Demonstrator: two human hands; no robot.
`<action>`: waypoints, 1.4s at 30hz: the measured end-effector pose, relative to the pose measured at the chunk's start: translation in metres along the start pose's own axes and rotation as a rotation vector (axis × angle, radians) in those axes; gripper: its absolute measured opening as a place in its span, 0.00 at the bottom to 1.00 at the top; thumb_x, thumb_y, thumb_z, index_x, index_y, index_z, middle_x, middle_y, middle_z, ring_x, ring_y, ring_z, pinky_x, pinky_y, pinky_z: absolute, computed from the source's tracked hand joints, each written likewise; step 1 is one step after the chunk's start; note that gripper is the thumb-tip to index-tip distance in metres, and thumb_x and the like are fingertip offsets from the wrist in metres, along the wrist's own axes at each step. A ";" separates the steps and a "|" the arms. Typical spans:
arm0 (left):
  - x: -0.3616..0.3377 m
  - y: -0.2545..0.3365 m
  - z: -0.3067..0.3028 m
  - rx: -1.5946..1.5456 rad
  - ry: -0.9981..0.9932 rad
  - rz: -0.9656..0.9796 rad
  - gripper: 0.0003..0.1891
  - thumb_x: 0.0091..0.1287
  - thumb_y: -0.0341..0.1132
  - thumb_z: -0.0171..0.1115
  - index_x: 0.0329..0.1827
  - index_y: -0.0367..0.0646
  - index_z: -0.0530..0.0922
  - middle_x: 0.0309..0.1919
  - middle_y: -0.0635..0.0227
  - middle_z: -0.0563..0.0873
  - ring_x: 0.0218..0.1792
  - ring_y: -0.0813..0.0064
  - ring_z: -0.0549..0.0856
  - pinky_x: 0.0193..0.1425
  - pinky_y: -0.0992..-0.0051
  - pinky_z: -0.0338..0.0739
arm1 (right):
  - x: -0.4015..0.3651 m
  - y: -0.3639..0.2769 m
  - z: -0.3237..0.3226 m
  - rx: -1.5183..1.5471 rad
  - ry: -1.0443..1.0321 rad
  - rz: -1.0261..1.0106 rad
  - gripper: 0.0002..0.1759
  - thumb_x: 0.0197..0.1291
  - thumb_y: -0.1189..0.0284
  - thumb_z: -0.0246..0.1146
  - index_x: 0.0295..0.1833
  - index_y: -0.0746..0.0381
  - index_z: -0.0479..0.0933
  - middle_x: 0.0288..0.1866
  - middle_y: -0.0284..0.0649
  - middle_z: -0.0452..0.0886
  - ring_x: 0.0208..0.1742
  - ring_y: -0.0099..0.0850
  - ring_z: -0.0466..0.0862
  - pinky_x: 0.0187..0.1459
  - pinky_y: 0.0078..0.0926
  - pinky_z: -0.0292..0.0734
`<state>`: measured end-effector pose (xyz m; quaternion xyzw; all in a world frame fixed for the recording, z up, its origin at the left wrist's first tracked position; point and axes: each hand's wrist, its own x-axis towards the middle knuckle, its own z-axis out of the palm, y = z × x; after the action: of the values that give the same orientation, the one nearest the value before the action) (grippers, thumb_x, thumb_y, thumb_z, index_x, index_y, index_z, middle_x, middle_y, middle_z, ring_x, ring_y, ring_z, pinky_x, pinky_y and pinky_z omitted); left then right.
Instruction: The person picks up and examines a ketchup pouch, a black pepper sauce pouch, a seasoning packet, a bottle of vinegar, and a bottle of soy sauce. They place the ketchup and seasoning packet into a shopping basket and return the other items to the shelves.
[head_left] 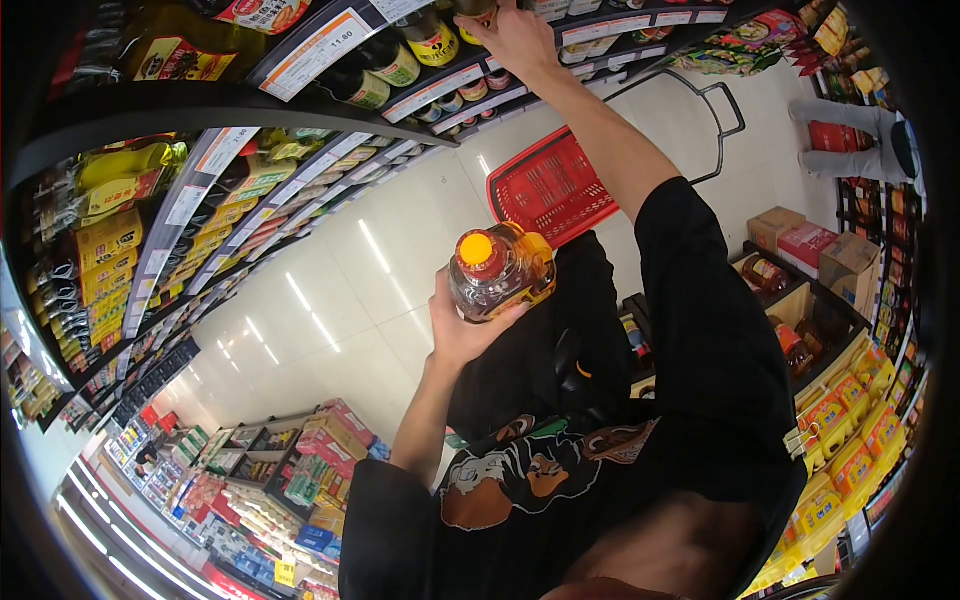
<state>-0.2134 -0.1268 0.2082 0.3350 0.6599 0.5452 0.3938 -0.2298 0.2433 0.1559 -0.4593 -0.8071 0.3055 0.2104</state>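
My left hand is wrapped round a plastic bottle of dark liquid with a yellow cap, held in front of my body. The bottle's front label is mostly turned away. My right hand reaches up to the shelf, its fingers closed round a dark bottle that is partly hidden at the frame's top edge. Beside it on the same shelf stand dark bottles with yellow labels and green labels.
A red shopping basket with a long black handle is on the floor beyond my body. Shelves of cooking oil run along the left. Cartons and yellow packs are at right. Another person's legs show at upper right.
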 end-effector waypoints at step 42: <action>0.008 0.014 0.038 -0.101 -0.022 -0.102 0.39 0.52 0.34 0.85 0.62 0.32 0.68 0.53 0.56 0.85 0.54 0.70 0.86 0.62 0.68 0.80 | -0.017 0.048 -0.027 0.380 0.277 0.274 0.43 0.65 0.51 0.66 0.75 0.65 0.58 0.35 0.48 0.88 0.38 0.49 0.88 0.40 0.42 0.82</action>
<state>-0.1837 -0.0998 0.2166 0.2865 0.6433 0.5535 0.4447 -0.1753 0.2551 0.1411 -0.5539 -0.6291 0.4115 0.3580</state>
